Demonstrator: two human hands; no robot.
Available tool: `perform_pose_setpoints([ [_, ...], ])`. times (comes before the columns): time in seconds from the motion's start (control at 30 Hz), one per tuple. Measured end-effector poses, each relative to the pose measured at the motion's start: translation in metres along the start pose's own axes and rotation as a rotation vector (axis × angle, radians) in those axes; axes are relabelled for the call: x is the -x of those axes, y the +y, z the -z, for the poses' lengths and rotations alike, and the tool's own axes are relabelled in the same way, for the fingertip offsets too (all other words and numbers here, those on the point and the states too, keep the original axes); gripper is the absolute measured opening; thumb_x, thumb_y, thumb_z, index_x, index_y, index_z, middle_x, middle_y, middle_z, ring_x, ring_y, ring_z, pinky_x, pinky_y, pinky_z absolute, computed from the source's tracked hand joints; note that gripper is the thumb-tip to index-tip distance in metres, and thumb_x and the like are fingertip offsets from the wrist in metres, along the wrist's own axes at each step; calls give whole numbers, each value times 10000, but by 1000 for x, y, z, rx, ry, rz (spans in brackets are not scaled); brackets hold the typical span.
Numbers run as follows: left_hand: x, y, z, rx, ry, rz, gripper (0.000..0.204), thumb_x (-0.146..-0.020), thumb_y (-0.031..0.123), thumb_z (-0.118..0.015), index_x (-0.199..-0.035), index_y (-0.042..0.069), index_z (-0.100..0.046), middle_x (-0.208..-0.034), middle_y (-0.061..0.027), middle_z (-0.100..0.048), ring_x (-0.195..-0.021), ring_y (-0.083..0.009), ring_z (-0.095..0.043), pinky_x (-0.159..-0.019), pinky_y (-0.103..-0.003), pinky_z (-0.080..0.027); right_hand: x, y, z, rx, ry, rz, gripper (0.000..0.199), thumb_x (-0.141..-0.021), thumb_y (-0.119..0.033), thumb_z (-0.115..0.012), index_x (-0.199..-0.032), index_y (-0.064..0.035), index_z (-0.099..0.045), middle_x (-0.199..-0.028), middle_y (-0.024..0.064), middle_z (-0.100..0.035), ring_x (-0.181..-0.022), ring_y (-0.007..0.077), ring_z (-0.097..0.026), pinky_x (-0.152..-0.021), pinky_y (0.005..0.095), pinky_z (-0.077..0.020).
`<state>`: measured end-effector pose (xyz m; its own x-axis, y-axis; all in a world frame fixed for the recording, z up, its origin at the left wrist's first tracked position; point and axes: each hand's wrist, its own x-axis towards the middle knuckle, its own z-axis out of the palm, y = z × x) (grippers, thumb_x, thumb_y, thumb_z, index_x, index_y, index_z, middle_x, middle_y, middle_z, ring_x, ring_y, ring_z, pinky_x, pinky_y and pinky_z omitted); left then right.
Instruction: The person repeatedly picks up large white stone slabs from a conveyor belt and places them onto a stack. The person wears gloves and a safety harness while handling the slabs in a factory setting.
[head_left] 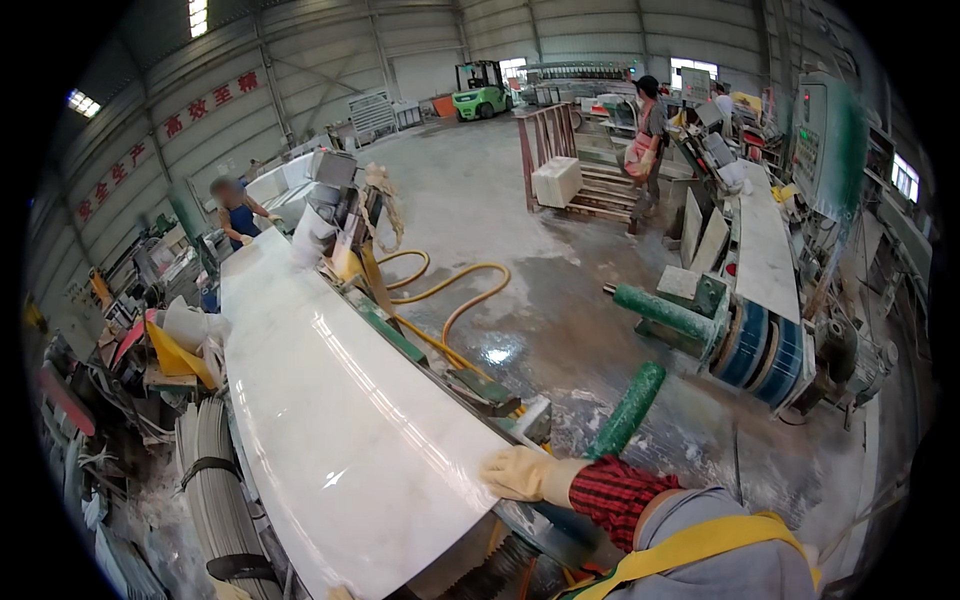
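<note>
A long, glossy white stone slab [350,430] stretches away from me on a machine bed, with light reflecting along it. My right hand [522,474], in a cream work glove with a red-and-black checked sleeve behind it, lies on the slab's near right corner with its fingers over the top surface. At the bottom edge of the picture, a small cream patch of what looks like my left hand [340,593] touches the slab's near edge. Its fingers are almost wholly cut off. A co-worker [240,212] in a blue apron stands at the slab's far end, hands near it.
Green rollers [632,408] and yellow hoses [470,290] lie right of the slab. Bundled grey strips [208,480] stand at its left. Across the wet floor are another machine line [770,250], a wooden rack [590,190], a second person [645,140] and a green forklift [482,92].
</note>
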<state>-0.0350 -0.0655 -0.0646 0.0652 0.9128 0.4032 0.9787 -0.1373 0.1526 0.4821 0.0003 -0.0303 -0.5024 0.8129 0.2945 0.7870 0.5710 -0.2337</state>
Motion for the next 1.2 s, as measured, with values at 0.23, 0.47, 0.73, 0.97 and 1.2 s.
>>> perform_pose_setpoints([
  [0.23, 13, 0, 15, -1, 10, 60, 467, -1125, 241, -494, -1498, -25, -589, -1529, -270, -593, -1458, -429, -517, -1288, -511, -336, -7, -1, -6, -63, 106, 22, 329, -997, -279, -655, -1245, -64, -676, -1297, 158, -705, -1221, 365, -666, -1081, 463, -523],
  [0.47, -5, 9, 15, 44, 92, 6, 379, -967, 112, -663, -1322, -18, -644, -1352, -301, -650, -1257, -522, -583, -1142, -601, -423, -1, -14, 9, -100, 178, 20, 325, -951, -223, -696, -1225, -52, -662, -1269, 176, -702, -1195, 410, -666, -1062, 481, -530],
  [0.73, 10, 3, 8, -31, 66, 59, 408, -994, 166, -648, -1374, 18, -615, -1411, -274, -627, -1314, -498, -551, -1168, -580, -404, -10, -25, 21, -101, 189, 49, 279, -928, -202, -705, -1172, -76, -652, -1188, 154, -681, -1099, 396, -657, -1002, 481, -527],
  [0.97, 10, 8, 13, 27, 70, 67, 413, -955, 103, -641, -1355, 3, -626, -1410, -271, -627, -1337, -494, -553, -1175, -585, -404, -9, -29, 25, -96, 221, 51, 255, -920, -185, -707, -1144, -70, -666, -1168, 153, -691, -1084, 399, -661, -992, 483, -532],
  [1.2, 14, 5, 12, 42, 88, 47, 423, -957, 107, -643, -1366, 0, -624, -1407, -276, -628, -1332, -501, -555, -1171, -590, -404, -5, -29, 20, -101, 189, 32, 263, -923, -191, -711, -1152, -69, -668, -1188, 158, -695, -1097, 398, -664, -999, 483, -532],
])
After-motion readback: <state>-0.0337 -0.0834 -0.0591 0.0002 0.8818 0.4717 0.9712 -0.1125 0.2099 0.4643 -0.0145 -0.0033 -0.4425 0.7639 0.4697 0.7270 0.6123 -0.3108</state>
